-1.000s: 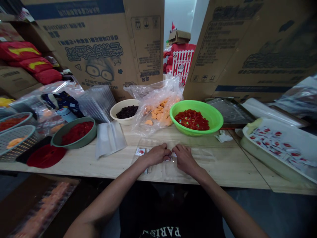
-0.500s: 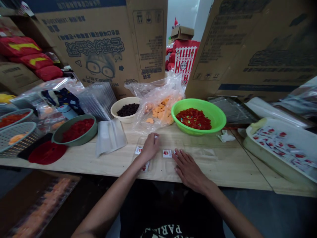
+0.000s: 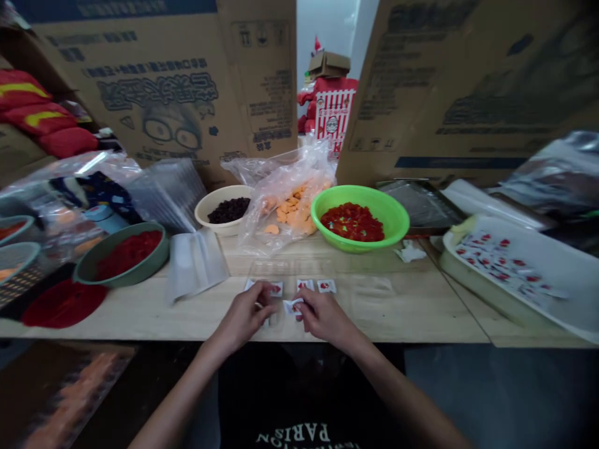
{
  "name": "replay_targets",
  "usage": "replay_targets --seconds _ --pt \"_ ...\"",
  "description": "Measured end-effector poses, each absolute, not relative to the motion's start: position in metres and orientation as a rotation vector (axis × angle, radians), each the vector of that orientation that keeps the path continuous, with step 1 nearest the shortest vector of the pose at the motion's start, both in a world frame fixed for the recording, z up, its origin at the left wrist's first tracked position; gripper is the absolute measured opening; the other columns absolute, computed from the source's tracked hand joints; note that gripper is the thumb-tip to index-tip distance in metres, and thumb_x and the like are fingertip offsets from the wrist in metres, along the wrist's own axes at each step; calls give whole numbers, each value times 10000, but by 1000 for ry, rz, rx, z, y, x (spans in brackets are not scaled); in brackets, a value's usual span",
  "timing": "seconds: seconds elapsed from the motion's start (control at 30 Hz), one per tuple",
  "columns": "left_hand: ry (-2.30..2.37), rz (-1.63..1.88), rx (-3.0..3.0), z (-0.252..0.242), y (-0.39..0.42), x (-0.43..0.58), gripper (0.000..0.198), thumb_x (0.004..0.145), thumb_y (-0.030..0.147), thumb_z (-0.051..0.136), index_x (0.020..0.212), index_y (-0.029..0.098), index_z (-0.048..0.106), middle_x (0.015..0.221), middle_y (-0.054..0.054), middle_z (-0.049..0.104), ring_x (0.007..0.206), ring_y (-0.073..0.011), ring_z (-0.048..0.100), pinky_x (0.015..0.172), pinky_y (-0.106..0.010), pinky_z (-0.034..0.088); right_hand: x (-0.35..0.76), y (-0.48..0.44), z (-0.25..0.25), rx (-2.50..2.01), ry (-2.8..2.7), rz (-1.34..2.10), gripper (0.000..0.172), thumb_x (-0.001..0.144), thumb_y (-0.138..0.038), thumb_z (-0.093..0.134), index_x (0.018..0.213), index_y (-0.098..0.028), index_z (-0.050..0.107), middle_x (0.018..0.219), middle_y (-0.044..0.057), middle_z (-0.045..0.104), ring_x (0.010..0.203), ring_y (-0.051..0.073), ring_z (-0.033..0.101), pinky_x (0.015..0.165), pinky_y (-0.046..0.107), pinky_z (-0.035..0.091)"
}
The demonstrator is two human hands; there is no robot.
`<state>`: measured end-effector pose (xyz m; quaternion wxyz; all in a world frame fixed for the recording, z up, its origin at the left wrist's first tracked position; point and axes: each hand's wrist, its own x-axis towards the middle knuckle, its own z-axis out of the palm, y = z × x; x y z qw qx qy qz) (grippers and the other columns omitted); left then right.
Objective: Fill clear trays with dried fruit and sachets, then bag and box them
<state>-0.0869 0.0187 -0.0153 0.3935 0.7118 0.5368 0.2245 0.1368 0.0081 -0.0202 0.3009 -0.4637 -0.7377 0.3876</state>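
Observation:
My right hand pinches a small white sachet with a red print between thumb and fingers, low over the clear plastic trays. To its left, my left hand has its thumb and curled fingers apart, fingertips beside another sachet; whether they touch it is unclear. Two more sachets, one at the left and one at the right, lie flat in the trays just beyond my right hand. The thin see-through tray edges are hard to make out.
A green bowl of red pieces, a bag of orange pieces and a cream bowl of dark pieces stand behind. At right is a white tub of sachets. A grey-green bowl and stacked clear trays are left.
My right hand has moved left and closed on a sachet. My left hand has come lower and left, beside a sachet. The whole view has shifted slightly.

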Motion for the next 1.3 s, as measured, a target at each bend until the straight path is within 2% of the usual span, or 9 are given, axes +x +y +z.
replay_targets --seconds 0.13,0.3,0.43,0.57,0.77,0.93,1.07,1.2,1.3 --pt "1539 109 2155 -29 22 -113 170 877 255 525 1001 213 634 1086 -92 608 1045 -246 567 934 -361 458 220 16 -32 -1627 -1843 634 168 904 -217 476 877 -203 641 791 37 702 697 162 634 634 246 442" --pt "1595 -78 2245 -38 22 -111 296 888 197 504 1154 223 632 1186 -92 618 1102 -254 557 965 -357 433 314 28 -51 -2235 -1767 227 202 898 -259 491 840 -171 664 898 114 692 848 227 629 734 316 456" --pt "1653 -306 2290 -28 23 -100 279 902 189 484 1117 224 659 1138 -96 660 1063 -275 596 925 -375 439 327 21 -58 -2352 -1772 90 273 914 -296 517 1083 -143 667 1089 175 659 1011 311 614 792 403 487" --pt "1653 -400 2299 -20 24 -93 270 935 248 461 1110 240 666 1135 -92 670 1072 -283 611 911 -381 445 319 7 -65 -2067 -2001 -68 404 943 -206 439 1306 -89 573 1348 223 553 1228 330 539 968 463 476" --pt "1679 -394 2285 -23 29 -89 329 970 375 426 1084 187 671 1144 -126 637 996 -270 658 819 -358 488 315 -5 -90 -1783 -2327 21 450 962 -205 408 1364 -40 525 1483 235 459 1377 307 442 1122 487 396" --pt "1755 -416 2284 -22 33 -77 280 929 264 452 1007 160 700 1085 -132 677 963 -260 681 811 -329 487 301 -5 -88 -1702 -2203 -15 400 921 -174 440 1247 -28 620 1426 290 490 1334 362 478 1079 541 429" --pt "1847 -401 2208 -18 33 -72 272 875 149 459 980 115 708 1067 -171 703 958 -275 684 809 -333 481 245 -8 -73 -1474 -2051 129 352 913 -150 444 1185 -132 668 1335 200 592 1236 300 563 1043 504 477" --pt "1803 124 2091 -9 28 -80 195 832 167 528 864 139 719 906 -114 720 880 -241 668 789 -303 468 170 -15 -49 -1208 -2007 524 463 889 -77 412 1306 -182 582 1361 136 577 1250 229 553 1042 422 481" --pt "1434 565 1628 -2 21 -82 186 818 294 629 833 135 726 770 -59 698 738 -179 636 722 -262 474 130 -11 -29 -1093 -1955 784 538 885 -112 453 1418 -181 442 1283 136 605 1064 201 625 908 360 522"
